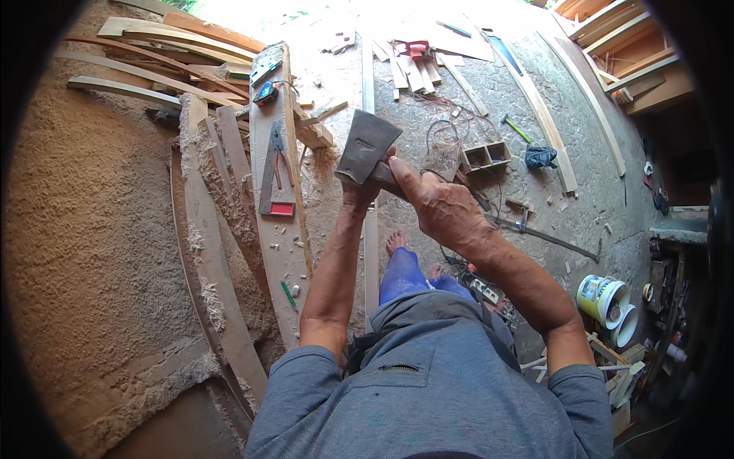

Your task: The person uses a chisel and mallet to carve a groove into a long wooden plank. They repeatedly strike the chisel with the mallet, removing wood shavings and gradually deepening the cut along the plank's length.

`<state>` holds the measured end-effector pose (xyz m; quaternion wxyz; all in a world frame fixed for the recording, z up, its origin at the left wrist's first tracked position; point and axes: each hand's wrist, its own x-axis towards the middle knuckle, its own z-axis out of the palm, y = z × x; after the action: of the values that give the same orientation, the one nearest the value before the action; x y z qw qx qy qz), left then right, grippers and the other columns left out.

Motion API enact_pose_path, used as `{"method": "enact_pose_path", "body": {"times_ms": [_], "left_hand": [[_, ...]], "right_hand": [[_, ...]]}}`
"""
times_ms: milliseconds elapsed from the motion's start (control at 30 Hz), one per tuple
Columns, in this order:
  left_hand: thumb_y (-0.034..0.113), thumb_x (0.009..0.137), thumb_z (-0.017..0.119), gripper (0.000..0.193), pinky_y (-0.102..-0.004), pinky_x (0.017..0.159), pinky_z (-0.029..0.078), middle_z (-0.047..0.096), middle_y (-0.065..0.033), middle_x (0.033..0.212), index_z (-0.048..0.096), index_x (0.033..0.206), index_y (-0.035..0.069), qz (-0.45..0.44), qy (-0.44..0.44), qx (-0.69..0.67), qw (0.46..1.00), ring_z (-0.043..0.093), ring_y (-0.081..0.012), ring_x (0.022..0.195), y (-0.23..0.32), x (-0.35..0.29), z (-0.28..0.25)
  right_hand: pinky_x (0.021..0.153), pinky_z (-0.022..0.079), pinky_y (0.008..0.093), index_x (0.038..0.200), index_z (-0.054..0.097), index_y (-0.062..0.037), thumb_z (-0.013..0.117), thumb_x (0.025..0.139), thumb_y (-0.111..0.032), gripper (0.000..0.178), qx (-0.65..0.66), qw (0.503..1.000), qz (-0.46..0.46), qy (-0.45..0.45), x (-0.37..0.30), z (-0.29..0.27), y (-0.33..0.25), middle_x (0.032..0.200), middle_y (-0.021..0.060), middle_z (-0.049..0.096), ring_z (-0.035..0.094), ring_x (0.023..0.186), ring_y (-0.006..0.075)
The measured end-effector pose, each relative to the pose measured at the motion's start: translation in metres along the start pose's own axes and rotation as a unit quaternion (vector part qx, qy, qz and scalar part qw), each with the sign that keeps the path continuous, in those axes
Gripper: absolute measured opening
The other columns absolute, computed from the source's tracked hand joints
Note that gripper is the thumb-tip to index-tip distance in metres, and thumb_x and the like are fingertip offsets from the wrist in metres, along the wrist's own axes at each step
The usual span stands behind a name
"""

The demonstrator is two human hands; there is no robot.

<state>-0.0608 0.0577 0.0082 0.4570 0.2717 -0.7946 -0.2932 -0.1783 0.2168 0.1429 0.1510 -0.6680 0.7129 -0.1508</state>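
An axe [368, 144] with a worn, dark grey head is raised in front of my body, blade edge toward the upper right. My right hand [447, 210] is wrapped round its short dark handle close to the head, the index finger stretched along it. Just under the head is my left hand [361, 196], at the end of the raised left forearm. The axe head covers most of that hand, so its fingers cannot be made out.
Left of me, a long plank [267, 245] carries pliers [281, 162], a try square [277, 206] and a tape measure [266, 93]. Sawdust [99, 199] lies further left. A hammer [516, 128], a hollow block [486, 157], a clamp [550, 239] and buckets [604, 300] are on the right.
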Motion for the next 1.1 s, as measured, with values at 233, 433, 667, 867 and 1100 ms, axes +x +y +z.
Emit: {"method": "enact_pose_path", "body": {"times_ms": [233,433,667,867,1100], "left_hand": [[0.021,0.082,0.074,0.018,-0.0412,0.068,0.054,0.070,-0.0100,0.087,0.070,0.092,0.006,0.082,0.112,0.047,0.989,0.068,-0.0319,0.075,-0.042,0.051,0.021],[0.023,0.084,0.077,0.021,-0.0361,0.070,0.057,0.074,-0.0111,0.087,0.072,0.095,0.006,-0.040,0.035,-0.043,0.998,0.074,-0.0268,0.081,-0.001,0.042,0.010],[0.012,0.080,0.074,0.011,-0.0284,0.051,0.045,0.057,0.0011,0.061,0.066,0.074,0.007,-0.350,-0.069,-0.131,0.925,0.057,-0.0087,0.057,-0.045,0.125,0.031],[0.019,0.084,0.076,0.015,-0.0290,0.044,0.046,0.063,-0.0016,0.061,0.070,0.082,0.005,-0.384,-0.003,-0.064,0.921,0.058,-0.0120,0.048,-0.114,0.137,0.069],[0.019,0.087,0.076,0.024,-0.0275,0.040,0.038,0.054,0.0000,0.057,0.063,0.070,0.009,-0.520,-0.114,-0.138,0.835,0.050,-0.0122,0.042,-0.159,0.148,0.077]], "right_hand": [[0.078,0.057,0.0517,0.156,0.031,-0.0095,0.064,0.086,-0.001,0.079,0.080,0.996,-0.009,0.036,0.027,-0.023,0.007,0.100,0.0246,0.069,0.072,0.091,0.0420],[0.076,0.058,0.0514,0.156,0.030,-0.0097,0.063,0.086,-0.002,0.078,0.014,0.998,0.050,-0.025,0.029,-0.014,0.017,0.100,0.0247,0.069,0.072,0.090,0.0414],[0.085,0.056,0.0510,0.153,0.036,-0.0085,0.064,0.085,-0.009,0.074,0.252,0.954,0.153,0.057,0.001,-0.002,0.042,0.108,0.0317,0.069,0.069,0.099,0.0475],[0.094,0.053,0.0514,0.153,0.036,-0.0050,0.064,0.083,-0.014,0.076,0.245,0.920,0.304,0.034,-0.080,0.045,0.082,0.118,0.0359,0.065,0.065,0.110,0.0509],[0.083,0.057,0.0465,0.148,0.045,-0.0090,0.066,0.081,-0.014,0.071,0.310,0.790,0.527,-0.045,-0.224,0.152,0.115,0.110,0.0287,0.070,0.073,0.093,0.0432]]}}
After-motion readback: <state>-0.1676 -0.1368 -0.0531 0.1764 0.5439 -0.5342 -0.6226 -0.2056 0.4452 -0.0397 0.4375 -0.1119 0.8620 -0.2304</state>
